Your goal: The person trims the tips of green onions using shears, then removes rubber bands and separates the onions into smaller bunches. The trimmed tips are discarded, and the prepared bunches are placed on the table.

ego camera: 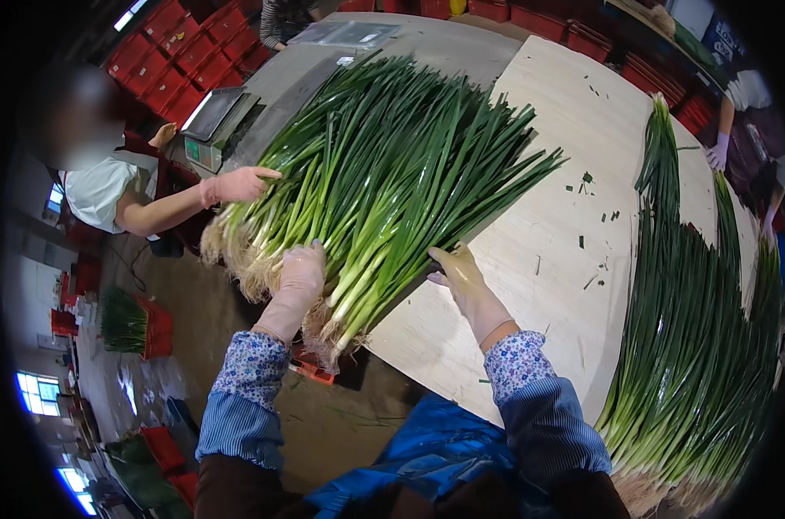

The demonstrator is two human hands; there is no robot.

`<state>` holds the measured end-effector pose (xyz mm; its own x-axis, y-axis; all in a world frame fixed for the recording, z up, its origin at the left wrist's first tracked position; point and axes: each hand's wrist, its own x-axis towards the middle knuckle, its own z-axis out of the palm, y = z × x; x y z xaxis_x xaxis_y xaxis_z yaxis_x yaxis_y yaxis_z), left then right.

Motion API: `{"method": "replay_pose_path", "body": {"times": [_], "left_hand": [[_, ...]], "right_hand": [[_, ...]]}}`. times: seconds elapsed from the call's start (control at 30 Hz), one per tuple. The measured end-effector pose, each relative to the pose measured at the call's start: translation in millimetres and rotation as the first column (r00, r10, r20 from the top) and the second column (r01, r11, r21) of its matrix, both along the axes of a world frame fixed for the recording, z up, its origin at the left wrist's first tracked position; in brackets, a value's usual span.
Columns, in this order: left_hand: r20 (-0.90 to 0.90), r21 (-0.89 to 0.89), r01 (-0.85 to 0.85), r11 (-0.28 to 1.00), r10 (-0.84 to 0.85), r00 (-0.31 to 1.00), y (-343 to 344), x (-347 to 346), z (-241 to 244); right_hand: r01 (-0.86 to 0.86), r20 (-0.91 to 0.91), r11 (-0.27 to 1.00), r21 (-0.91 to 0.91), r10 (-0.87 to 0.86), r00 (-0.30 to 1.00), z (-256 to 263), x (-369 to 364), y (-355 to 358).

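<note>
A broad heap of long green allium stalks (392,188), with flat leaves, pale bases and stringy roots, lies across the table before me. My left hand (299,269), in a pale glove, grips stalks near their pale bases, its fingertips partly sunk among them. At the heap's right edge, my gloved right hand (467,282) touches the outer leaves, thumb and fingers at their side; whether it grips them is unclear. The nearest roots (330,327) overhang the table edge. From the left, a co-worker's gloved hand (240,185) rests on the same heap.
A second pile of stalks (684,337) covers the right side of the pale wooden tabletop (561,259), where leaf scraps lie scattered. A digital scale (214,123) stands at the far left. Red crates (194,52) are stacked behind. Another co-worker's gloved hand (718,152) is at right.
</note>
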<state>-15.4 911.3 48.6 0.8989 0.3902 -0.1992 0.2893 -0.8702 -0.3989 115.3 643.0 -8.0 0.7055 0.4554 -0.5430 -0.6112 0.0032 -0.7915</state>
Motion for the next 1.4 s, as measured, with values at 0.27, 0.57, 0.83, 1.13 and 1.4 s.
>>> {"method": "replay_pose_path", "body": {"times": [0.27, 0.57, 0.83, 1.13, 1.4], "left_hand": [[-0.042, -0.265, -0.114, 0.957, 0.107, 0.993, 88.6, -80.4, -73.2], [0.607, -0.279, 0.428, 0.860, -0.188, 0.772, -38.6, -22.6, 26.1], [0.147, -0.907, 0.145, 0.395, -0.027, 0.989, -285.1, -19.7, 41.5], [-0.178, -0.885, -0.237, -0.401, -0.180, 0.968, -559.8, -52.8, -46.9], [-0.382, -0.799, -0.338, -0.497, -0.015, 0.924, -593.4, -48.1, -21.0]], "right_hand": [[-0.140, 0.209, 0.872, -0.468, 0.263, 0.942, 21.1, -4.3, 20.3], [0.276, 0.617, 0.660, -0.699, 0.363, 0.698, 67.0, -103.9, -157.3], [0.671, 0.637, -0.207, -0.712, 0.210, 0.741, 57.0, -213.9, -386.8], [0.619, 0.651, 0.231, -0.751, 0.107, 0.751, 43.7, -264.9, -440.3], [0.370, 0.407, 0.476, -0.798, -0.028, 0.913, 64.5, -229.4, -470.7]]}}
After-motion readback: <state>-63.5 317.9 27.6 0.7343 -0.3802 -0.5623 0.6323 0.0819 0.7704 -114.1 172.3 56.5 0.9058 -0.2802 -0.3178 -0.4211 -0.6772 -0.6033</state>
